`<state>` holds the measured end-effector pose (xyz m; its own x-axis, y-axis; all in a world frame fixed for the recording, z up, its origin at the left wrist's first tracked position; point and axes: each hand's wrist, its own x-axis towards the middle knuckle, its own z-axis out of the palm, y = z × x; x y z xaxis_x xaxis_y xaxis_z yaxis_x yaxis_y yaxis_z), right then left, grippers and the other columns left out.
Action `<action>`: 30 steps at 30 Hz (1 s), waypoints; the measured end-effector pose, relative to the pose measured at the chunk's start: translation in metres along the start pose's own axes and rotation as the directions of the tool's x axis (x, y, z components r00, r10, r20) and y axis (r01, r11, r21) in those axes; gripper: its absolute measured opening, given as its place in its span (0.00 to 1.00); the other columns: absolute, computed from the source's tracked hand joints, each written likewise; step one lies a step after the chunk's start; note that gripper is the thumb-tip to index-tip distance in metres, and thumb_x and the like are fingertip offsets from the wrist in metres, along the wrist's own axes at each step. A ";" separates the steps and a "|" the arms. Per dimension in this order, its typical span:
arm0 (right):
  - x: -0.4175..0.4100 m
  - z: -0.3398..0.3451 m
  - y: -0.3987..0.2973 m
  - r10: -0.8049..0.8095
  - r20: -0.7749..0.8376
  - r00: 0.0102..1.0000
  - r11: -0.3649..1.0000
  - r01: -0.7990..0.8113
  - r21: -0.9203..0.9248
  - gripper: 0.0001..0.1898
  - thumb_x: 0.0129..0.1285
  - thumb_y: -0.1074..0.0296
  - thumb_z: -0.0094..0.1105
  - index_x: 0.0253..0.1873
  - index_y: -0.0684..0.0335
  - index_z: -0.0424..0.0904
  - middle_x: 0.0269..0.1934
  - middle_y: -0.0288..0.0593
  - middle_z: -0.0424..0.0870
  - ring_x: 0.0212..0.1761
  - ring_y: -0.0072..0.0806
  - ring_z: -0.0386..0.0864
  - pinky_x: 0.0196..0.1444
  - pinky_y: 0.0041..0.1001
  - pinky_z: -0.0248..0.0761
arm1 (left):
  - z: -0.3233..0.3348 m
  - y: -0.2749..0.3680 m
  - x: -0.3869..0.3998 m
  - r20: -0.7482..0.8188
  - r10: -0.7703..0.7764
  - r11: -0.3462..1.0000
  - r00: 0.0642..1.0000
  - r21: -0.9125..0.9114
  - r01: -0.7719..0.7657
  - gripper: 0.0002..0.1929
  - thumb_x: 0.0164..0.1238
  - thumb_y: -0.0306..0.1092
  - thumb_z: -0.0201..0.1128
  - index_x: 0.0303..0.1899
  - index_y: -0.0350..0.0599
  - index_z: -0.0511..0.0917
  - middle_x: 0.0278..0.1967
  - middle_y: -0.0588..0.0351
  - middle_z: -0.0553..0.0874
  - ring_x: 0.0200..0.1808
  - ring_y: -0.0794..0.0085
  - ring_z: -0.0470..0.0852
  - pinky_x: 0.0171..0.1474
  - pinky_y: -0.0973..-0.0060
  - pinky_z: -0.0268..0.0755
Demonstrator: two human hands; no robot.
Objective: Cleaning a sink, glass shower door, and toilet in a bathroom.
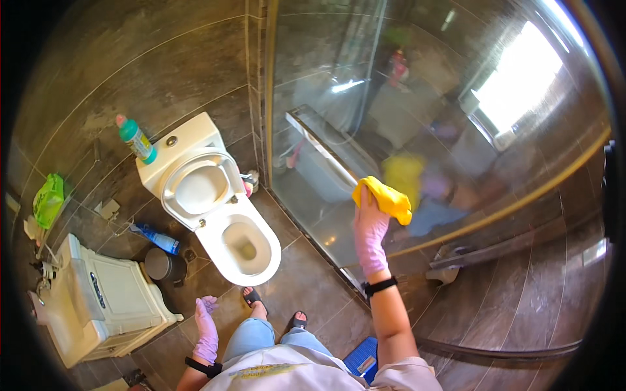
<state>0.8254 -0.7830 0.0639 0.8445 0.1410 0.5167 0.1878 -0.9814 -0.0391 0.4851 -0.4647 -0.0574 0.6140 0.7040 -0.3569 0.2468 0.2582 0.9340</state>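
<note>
My right hand (371, 234), in a pink rubber glove, presses a folded yellow cloth (384, 198) to the glass shower panel (332, 215). The cloth and glove show as blurred reflections in the pane. Low at my left side hangs my left hand (207, 320), gloved alike, with loosely bent fingers and nothing in it. Ahead of it stands a white toilet (266, 244) with its lid raised. A teal cleaner bottle (136, 139) is on top of the toilet's cistern.
A cream vanity cabinet (129, 293) stands at left, beside a dark round bin (164, 264). Between bin and wall is a blue packet (156, 238). A green packet (48, 200) hangs or rests near the left wall. On the floor by my right leg lies a blue object (359, 354).
</note>
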 end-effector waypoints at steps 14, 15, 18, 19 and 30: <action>0.203 0.176 -0.157 -0.396 -0.045 0.917 0.918 0.396 -0.001 0.16 0.57 0.74 0.50 0.51 0.56 0.75 0.43 0.48 0.80 0.44 0.43 0.79 0.45 0.37 0.72 | -0.098 -0.010 0.062 -0.331 -0.082 0.988 0.940 -0.148 0.034 0.25 0.72 0.55 0.43 0.44 0.40 0.76 0.38 0.52 0.82 0.39 0.68 0.80 0.49 0.71 0.71; 0.217 0.183 -0.160 -0.380 -0.038 0.924 0.915 0.381 0.135 0.15 0.57 0.73 0.50 0.50 0.57 0.76 0.45 0.49 0.79 0.47 0.45 0.78 0.48 0.37 0.71 | -0.105 -0.014 0.069 -0.359 -0.069 0.989 0.931 -0.147 0.017 0.25 0.72 0.55 0.43 0.44 0.39 0.75 0.39 0.51 0.82 0.40 0.68 0.80 0.49 0.70 0.71; 0.221 0.135 -0.225 -0.108 0.243 0.964 0.848 -0.038 0.529 0.12 0.60 0.69 0.51 0.48 0.57 0.76 0.47 0.48 0.79 0.50 0.44 0.76 0.53 0.35 0.67 | -0.121 0.006 0.063 -0.464 -0.042 0.995 0.885 -0.099 -0.005 0.26 0.72 0.56 0.43 0.45 0.39 0.75 0.40 0.51 0.82 0.41 0.67 0.80 0.50 0.70 0.71; 0.223 0.097 -0.229 0.048 0.401 0.915 0.581 -0.352 0.734 0.11 0.60 0.67 0.52 0.48 0.56 0.76 0.47 0.47 0.79 0.50 0.43 0.75 0.53 0.35 0.67 | -0.116 0.013 0.067 -0.458 -0.024 0.996 0.889 -0.086 -0.018 0.26 0.72 0.56 0.43 0.45 0.38 0.75 0.40 0.50 0.82 0.41 0.67 0.80 0.50 0.70 0.71; 0.174 0.159 -0.119 -0.301 -0.038 0.953 0.911 0.299 0.285 0.16 0.64 0.61 0.49 0.56 0.54 0.70 0.50 0.47 0.75 0.52 0.48 0.71 0.53 0.36 0.67 | -0.088 0.005 0.074 -0.366 -0.071 0.993 0.928 -0.118 0.029 0.25 0.73 0.54 0.42 0.45 0.39 0.75 0.42 0.50 0.82 0.42 0.66 0.80 0.51 0.70 0.71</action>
<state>1.0294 -0.6209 0.0225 0.7294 0.4244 0.5366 0.5661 -0.8148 -0.1250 0.4655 -0.3532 -0.0775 0.2779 0.8770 -0.3920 0.1741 0.3553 0.9184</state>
